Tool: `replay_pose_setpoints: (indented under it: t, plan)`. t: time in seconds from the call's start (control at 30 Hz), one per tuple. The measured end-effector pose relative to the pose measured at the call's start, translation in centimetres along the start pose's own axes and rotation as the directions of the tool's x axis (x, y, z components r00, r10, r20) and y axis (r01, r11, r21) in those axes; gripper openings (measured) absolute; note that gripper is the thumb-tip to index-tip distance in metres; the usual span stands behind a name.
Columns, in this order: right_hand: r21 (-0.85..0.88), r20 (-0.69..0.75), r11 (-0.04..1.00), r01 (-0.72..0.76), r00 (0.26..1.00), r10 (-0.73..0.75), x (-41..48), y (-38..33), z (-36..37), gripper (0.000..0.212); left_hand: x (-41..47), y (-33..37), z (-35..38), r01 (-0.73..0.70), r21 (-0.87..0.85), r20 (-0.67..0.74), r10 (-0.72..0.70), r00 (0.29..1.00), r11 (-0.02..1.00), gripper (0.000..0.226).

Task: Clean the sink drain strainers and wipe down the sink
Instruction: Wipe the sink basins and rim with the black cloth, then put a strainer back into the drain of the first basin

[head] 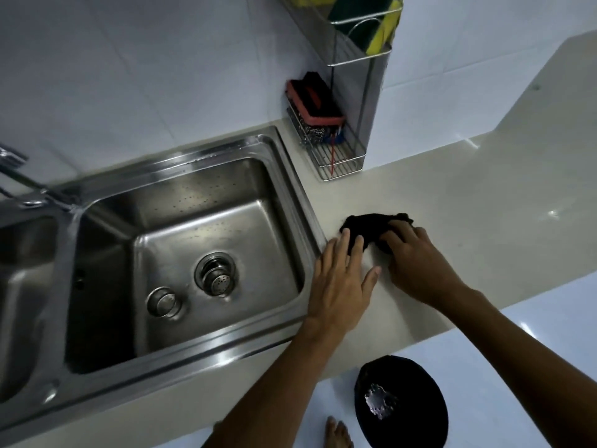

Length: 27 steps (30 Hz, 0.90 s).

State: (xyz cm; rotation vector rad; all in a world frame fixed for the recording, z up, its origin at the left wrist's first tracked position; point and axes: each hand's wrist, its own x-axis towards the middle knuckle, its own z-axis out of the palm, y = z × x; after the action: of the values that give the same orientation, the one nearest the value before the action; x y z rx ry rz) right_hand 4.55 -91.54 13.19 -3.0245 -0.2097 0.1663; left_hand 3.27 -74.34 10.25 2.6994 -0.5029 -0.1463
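A dark cloth (371, 227) lies bunched on the pale counter just right of the steel sink (290, 176). My right hand (420, 263) has its fingers curled over the cloth's right side. My left hand (342, 279) rests flat beside the sink rim, fingers spread, with its fingertips touching the cloth's left edge. In the right basin, one drain strainer (215, 279) sits tilted in the drain hole. A second strainer (163, 302) lies loose on the basin floor to its left.
A faucet (19, 179) reaches in at the far left above a second basin (22, 286). A wire rack (332, 156) by the wall holds a red-backed scrubber (315, 103) and steel wool; sponges (381, 33) sit higher up. A black bin (400, 402) and a bare foot (337, 434) are on the floor.
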Motion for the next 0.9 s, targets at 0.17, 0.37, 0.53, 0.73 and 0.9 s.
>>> replay_pose_setpoints:
  t: [0.17, 0.37, 0.53, 0.73, 0.9]
  plan:
    - [-0.188, 0.117, 0.981, -0.037, 0.991, 0.06, -0.3, -2.5, -1.0, 0.061, -1.6, -2.8, -0.5, -0.044, -0.011, 0.024, 0.044, 0.999, 0.999, 0.07]
    - [-0.132, 0.012, 0.987, 0.09, 0.996, -0.089, 1.5, -13.5, -2.9, 0.057, -5.2, -9.8, -3.9, 0.04, 0.01, -0.007, -0.04, 0.999, 0.999, 0.071]
    - [-0.041, 0.104, 0.964, 0.262, 0.961, -0.257, 6.2, -24.3, 0.7, 0.058, -7.9, -21.3, -7.1, 0.196, 0.125, 0.041, -0.203, 0.978, 0.973, 0.069]
    - [-0.079, 0.318, 0.967, 0.241, 0.926, -0.204, 12.2, -31.4, 9.2, 0.063, -7.5, -33.7, -6.0, 0.195, 0.28, 0.167, -0.247, 0.954, 0.94, 0.082]
    - [-0.119, 0.465, 0.978, 0.17, 0.88, -0.097, 14.8, -32.8, 14.2, 0.087, -5.1, -37.2, -2.2, 0.1, 0.261, 0.324, -0.184, 0.928, 0.96, 0.092]
